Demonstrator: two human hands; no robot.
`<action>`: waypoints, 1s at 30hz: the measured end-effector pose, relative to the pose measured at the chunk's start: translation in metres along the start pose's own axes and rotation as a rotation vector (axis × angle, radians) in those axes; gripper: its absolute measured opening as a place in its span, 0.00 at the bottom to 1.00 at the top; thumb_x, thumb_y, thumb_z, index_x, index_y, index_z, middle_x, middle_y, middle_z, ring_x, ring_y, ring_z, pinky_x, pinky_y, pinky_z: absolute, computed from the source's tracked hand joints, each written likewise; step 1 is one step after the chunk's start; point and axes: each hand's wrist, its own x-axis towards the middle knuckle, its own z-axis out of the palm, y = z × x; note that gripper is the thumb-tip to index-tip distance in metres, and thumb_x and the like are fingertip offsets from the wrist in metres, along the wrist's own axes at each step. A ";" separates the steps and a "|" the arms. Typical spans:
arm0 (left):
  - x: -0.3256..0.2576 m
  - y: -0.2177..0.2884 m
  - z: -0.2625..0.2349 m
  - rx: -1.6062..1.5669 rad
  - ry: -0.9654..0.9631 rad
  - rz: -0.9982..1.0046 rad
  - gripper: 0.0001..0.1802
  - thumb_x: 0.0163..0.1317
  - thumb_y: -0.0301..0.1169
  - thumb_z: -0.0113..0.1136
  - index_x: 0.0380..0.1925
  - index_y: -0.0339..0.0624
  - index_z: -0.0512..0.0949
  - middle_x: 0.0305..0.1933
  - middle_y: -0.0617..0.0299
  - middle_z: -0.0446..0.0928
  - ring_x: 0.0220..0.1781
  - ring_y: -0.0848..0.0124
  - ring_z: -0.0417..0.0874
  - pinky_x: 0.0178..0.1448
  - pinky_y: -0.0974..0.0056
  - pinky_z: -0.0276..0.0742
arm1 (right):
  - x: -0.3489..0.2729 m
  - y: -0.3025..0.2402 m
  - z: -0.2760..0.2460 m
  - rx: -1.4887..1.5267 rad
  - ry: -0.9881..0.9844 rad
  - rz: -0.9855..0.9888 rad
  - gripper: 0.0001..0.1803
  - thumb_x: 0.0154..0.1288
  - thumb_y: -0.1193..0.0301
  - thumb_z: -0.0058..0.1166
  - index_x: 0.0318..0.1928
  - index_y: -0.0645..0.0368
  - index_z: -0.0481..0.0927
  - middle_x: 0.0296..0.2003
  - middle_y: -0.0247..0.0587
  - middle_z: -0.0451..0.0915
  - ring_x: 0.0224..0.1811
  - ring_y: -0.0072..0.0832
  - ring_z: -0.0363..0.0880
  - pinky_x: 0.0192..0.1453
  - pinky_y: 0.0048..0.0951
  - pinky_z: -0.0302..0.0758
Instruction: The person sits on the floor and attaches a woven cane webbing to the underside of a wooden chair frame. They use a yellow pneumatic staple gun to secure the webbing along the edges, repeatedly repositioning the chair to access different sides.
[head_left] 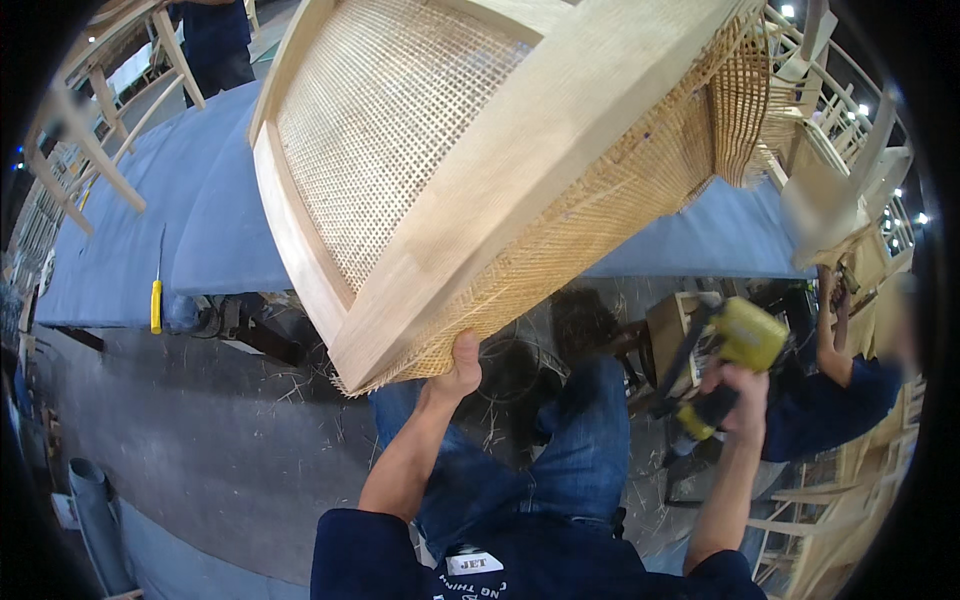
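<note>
Left hand (455,375): fingers clamped on the lower edge of the woven cane (590,240), probably steadying it; only the thumb shows clearly.
Right hand (740,395): fingers wrapped round a blurred yellow-and-black power tool (752,335), apparently kept clear of the cane.
Wooden frame (520,170): above the left fingers, tilted; pale, smooth, broad rails.
Weave: tan, fine mesh, frayed ends.
Screwdriver (156,300): left of the left fingers, yellow-handled.
Counter (225,225): beyond both hands' fingers, blue-grey covering.
</note>
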 end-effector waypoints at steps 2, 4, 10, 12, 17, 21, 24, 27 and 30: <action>0.008 0.007 0.003 -0.046 0.038 0.030 0.23 0.76 0.38 0.54 0.65 0.36 0.73 0.63 0.49 0.78 0.64 0.55 0.79 0.66 0.55 0.73 | -0.027 0.002 0.050 0.052 0.022 0.059 0.14 0.51 0.73 0.64 0.36 0.72 0.82 0.29 0.47 0.83 0.30 0.34 0.83 0.36 0.32 0.80; 0.013 0.019 0.001 -0.060 0.069 0.070 0.23 0.76 0.37 0.54 0.65 0.36 0.73 0.62 0.51 0.78 0.63 0.57 0.79 0.66 0.56 0.73 | -0.041 0.015 0.073 0.114 -0.125 0.107 0.30 0.52 0.83 0.68 0.57 0.69 0.75 0.38 0.48 0.83 0.34 0.33 0.85 0.40 0.36 0.85; 0.010 0.013 -0.003 -0.068 0.049 0.069 0.22 0.76 0.37 0.54 0.64 0.36 0.75 0.61 0.51 0.79 0.62 0.56 0.80 0.65 0.56 0.74 | -0.043 -0.017 0.158 -0.484 -0.397 -0.646 0.40 0.52 0.75 0.67 0.68 0.71 0.69 0.58 0.54 0.80 0.55 0.36 0.83 0.61 0.29 0.77; 0.011 0.017 -0.001 -0.059 0.053 0.066 0.22 0.76 0.36 0.54 0.64 0.36 0.75 0.62 0.51 0.79 0.62 0.56 0.80 0.66 0.56 0.73 | -0.043 -0.016 0.166 -0.464 -0.393 -0.618 0.41 0.51 0.75 0.68 0.67 0.73 0.69 0.58 0.56 0.79 0.56 0.37 0.83 0.63 0.30 0.75; 0.011 0.019 -0.001 -0.026 0.034 0.022 0.22 0.76 0.37 0.53 0.63 0.36 0.75 0.62 0.50 0.79 0.63 0.55 0.80 0.66 0.56 0.73 | -0.038 -0.020 0.178 -0.388 -0.384 -0.611 0.42 0.51 0.75 0.67 0.68 0.74 0.68 0.57 0.55 0.80 0.56 0.37 0.83 0.63 0.31 0.75; 0.012 0.015 -0.002 -0.085 -0.032 -0.038 0.23 0.76 0.38 0.52 0.63 0.35 0.75 0.62 0.49 0.79 0.64 0.54 0.79 0.67 0.55 0.73 | -0.032 -0.016 0.184 -0.343 -0.387 -0.580 0.42 0.51 0.76 0.66 0.68 0.74 0.67 0.59 0.56 0.79 0.58 0.38 0.82 0.65 0.32 0.74; 0.011 0.017 0.001 -0.137 -0.023 -0.072 0.23 0.76 0.38 0.51 0.63 0.35 0.75 0.62 0.49 0.79 0.64 0.54 0.79 0.67 0.55 0.72 | -0.026 -0.017 0.187 -0.340 -0.426 -0.600 0.43 0.51 0.75 0.66 0.69 0.73 0.66 0.62 0.56 0.77 0.61 0.38 0.80 0.66 0.32 0.73; 0.011 0.017 0.006 -0.110 0.021 -0.014 0.23 0.76 0.38 0.51 0.63 0.35 0.75 0.62 0.50 0.79 0.63 0.54 0.80 0.67 0.55 0.73 | -0.026 -0.019 0.187 -0.411 -0.448 -0.581 0.44 0.51 0.75 0.66 0.70 0.72 0.65 0.64 0.55 0.75 0.63 0.38 0.79 0.68 0.33 0.72; 0.007 0.013 0.008 -0.062 0.032 0.014 0.22 0.77 0.37 0.50 0.63 0.35 0.75 0.62 0.50 0.79 0.63 0.55 0.79 0.67 0.55 0.72 | -0.026 -0.024 0.185 -0.426 -0.456 -0.578 0.44 0.51 0.75 0.66 0.70 0.71 0.65 0.65 0.55 0.74 0.64 0.38 0.78 0.69 0.34 0.71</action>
